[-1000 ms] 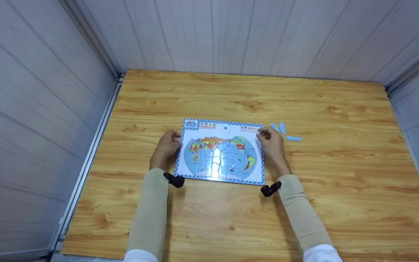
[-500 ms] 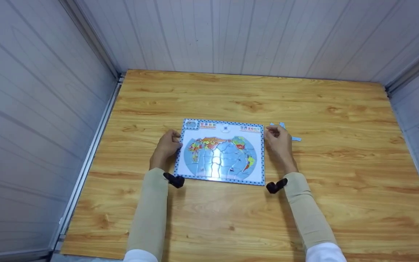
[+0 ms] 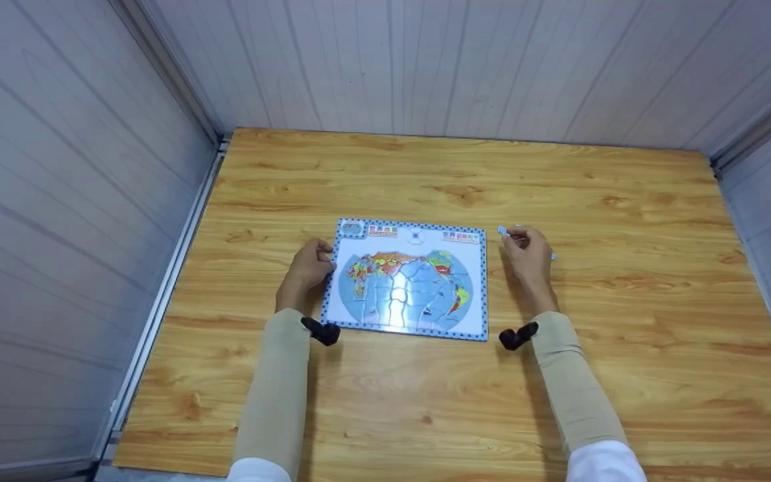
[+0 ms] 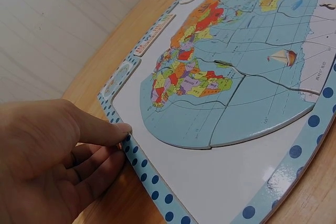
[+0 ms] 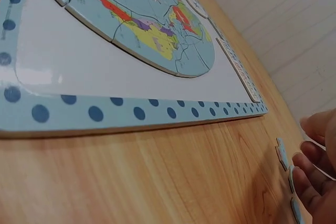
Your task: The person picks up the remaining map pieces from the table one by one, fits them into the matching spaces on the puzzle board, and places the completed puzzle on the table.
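Observation:
A world map jigsaw board with a blue dotted border lies flat on the table, its map pieces fitted in an oval. At its left edge is my left hand; the left wrist view shows the thumb over the dotted border and the other fingers curled against the side, gripping the board. My right hand hovers just right of the board, above some loose blue puzzle pieces. Its thumb and fingers are loosely bent and apart, holding nothing. The hand partly hides those pieces in the head view.
The wooden table reaches out on all sides of the board. Pale panelled walls stand behind it and at both sides. A black wrist camera sits at each sleeve cuff.
My right hand has moved right, from the board's upper right edge to over the loose puzzle pieces. My left hand and the board have stayed in place.

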`<state>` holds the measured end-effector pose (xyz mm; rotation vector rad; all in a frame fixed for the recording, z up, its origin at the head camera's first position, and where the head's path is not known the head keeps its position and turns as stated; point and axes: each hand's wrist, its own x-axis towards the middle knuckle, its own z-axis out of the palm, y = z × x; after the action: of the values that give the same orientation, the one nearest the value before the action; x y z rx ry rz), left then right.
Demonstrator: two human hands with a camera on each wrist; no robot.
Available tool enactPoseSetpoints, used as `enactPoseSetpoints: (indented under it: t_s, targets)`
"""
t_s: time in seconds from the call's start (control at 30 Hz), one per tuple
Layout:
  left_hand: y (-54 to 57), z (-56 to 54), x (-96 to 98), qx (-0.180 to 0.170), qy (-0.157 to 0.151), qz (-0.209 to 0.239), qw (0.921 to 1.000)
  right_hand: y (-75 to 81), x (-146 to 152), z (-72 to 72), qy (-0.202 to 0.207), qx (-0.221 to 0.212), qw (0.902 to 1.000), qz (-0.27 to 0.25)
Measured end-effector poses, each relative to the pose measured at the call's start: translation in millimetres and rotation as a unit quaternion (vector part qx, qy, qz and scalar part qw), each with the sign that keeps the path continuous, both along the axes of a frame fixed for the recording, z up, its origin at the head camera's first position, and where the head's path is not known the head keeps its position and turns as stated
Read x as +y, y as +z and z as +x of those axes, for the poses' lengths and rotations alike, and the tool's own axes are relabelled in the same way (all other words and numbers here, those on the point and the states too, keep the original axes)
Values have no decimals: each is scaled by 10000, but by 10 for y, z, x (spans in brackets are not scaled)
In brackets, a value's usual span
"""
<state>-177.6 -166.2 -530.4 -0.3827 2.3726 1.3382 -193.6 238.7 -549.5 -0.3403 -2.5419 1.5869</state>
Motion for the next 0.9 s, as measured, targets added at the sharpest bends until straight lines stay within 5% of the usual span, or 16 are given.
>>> enactPoseSetpoints:
  t_s: [0.9]
  targets:
    - [14,4,-19,-42,-83,33,10000,-75,178,-67,-564,-212,9923,1079]
